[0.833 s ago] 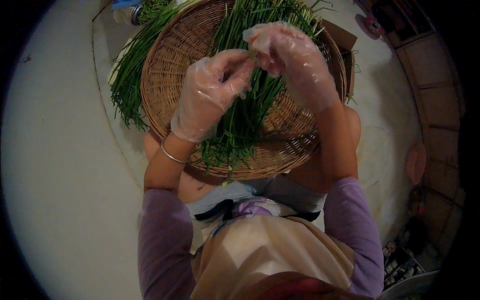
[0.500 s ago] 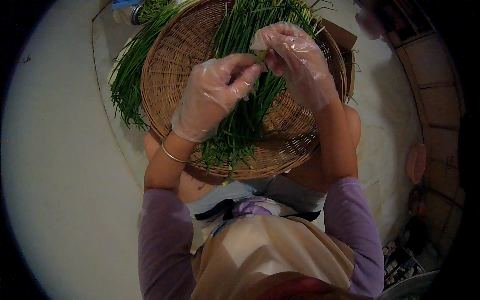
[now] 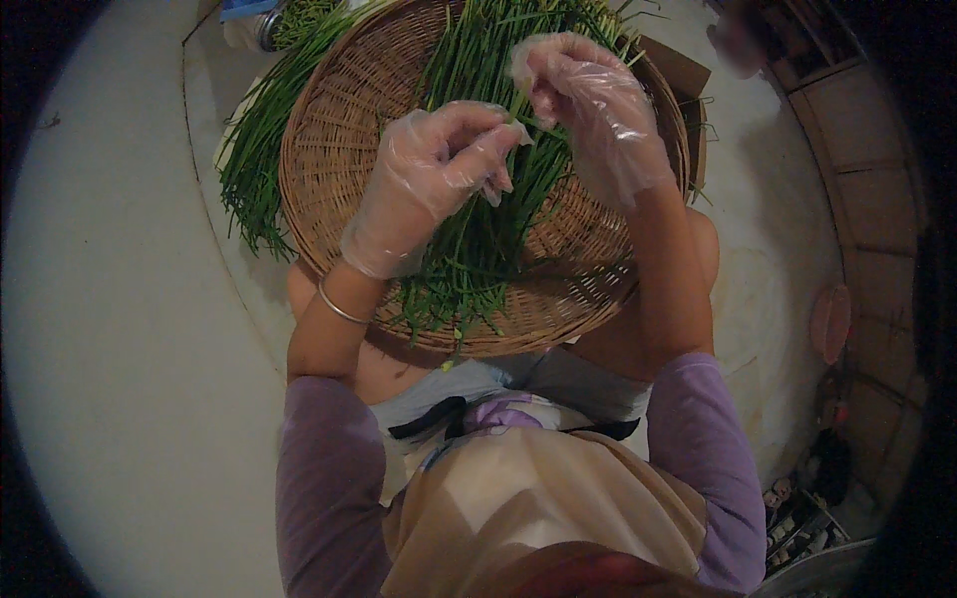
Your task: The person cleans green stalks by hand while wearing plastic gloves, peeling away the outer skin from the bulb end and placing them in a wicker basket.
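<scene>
A: What just changed?

B: The hands have come apart. A moment ago the fingertips of the left hand [image 3: 424, 184] and right hand [image 3: 598, 110] met around a small green bit; now a gap shows between them, with the right a little higher and farther off.

A: And their grip?

B: The left has thumb and forefinger drawn together; whether a scrap is pinched there, I cannot tell. The right has its fingers curled in, and their tips are too blurred to say if they hold anything. (The clear, crinkled gloves don't help.)

A: Where are the greens?

B: The loose greens [image 3: 485, 234] lie in a long heap in the basket [image 3: 344, 125], beneath both hands, running from its far edge down to the near side. The heap looks just as it did.

A: So what does the change mean for the work?

B: My judgement: whatever both hands were sharing has been parted, or let go by at least one. That looks like one small piece of handling done, with most of the heap untouched by it.

A: Anything else around?

B: A second bunch [image 3: 254, 194] lies outside the basket to the left, and a box [image 3: 676, 75] stands by its right edge.
</scene>
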Available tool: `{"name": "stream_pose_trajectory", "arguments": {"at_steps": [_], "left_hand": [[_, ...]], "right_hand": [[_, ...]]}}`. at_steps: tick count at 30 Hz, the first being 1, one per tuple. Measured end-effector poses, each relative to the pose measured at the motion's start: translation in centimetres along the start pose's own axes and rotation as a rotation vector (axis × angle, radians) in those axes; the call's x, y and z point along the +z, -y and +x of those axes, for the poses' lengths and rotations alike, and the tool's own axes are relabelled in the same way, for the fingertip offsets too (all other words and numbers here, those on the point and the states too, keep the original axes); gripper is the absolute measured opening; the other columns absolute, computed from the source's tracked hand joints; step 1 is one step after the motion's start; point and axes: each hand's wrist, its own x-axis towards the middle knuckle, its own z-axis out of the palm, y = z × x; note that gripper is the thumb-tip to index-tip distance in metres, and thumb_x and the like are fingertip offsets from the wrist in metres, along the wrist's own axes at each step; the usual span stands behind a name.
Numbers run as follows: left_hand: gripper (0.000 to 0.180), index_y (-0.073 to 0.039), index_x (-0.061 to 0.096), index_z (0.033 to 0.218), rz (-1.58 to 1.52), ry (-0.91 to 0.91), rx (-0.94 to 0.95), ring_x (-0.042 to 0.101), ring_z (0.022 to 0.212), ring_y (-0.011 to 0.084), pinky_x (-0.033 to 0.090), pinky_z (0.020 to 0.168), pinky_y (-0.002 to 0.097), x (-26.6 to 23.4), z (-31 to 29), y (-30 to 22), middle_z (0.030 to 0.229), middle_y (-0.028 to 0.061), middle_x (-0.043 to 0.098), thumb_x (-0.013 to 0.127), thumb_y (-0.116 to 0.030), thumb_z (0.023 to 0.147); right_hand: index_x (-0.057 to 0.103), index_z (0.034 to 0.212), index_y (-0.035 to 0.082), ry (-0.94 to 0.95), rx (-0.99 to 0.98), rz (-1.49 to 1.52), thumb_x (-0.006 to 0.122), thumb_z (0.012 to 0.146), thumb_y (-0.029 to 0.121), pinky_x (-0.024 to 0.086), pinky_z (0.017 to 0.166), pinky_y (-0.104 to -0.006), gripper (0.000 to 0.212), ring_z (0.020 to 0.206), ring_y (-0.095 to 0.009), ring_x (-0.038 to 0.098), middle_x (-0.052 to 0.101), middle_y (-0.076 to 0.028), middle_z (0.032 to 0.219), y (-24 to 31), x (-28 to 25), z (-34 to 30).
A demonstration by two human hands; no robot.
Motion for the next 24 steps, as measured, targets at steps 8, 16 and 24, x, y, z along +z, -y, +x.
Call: {"name": "stream_pose_trajectory", "arguments": {"at_steps": [8,16,24], "left_hand": [[0.019,0.005,0.066,0.1,-0.088,0.01,-0.073,0.066,0.063,0.0127,0.054,0.058,0.0248,-0.2,0.2,0.4,0.074,0.0085,0.068,0.065,-0.013,0.092],[0.024,0.005,0.064,0.106,-0.351,0.122,-0.258,0.067,0.08,0.0128,0.053,0.075,0.0272,-0.2,0.3,0.0,0.085,0.0086,0.071,0.062,-0.015,0.093],[0.025,-0.003,0.059,0.108,-0.336,0.374,-0.388,0.069,0.08,0.0216,0.057,0.072,0.0355,-1.3,0.4,0.1,0.092,0.0112,0.069,0.059,-0.023,0.092]], "right_hand": [[0.063,0.097,0.008,-0.053,0.089,-0.084,0.062,0.094,0.029,0.038,0.059,-0.0218,0.022,0.069,-0.006,0.049,0.059,0.001,0.081,0.3,0.3,0.1],[0.063,0.101,0.008,-0.089,0.061,-0.158,0.066,0.093,0.027,0.035,0.055,-0.0173,0.021,0.065,-0.003,0.047,0.057,0.004,0.077,-0.5,-0.4,0.0],[0.061,0.104,0.005,-0.144,-0.049,-0.129,0.064,0.094,0.033,0.038,0.058,-0.0218,0.03,0.065,-0.005,0.048,0.06,0.001,0.082,-0.4,-0.2,0.4]]}}
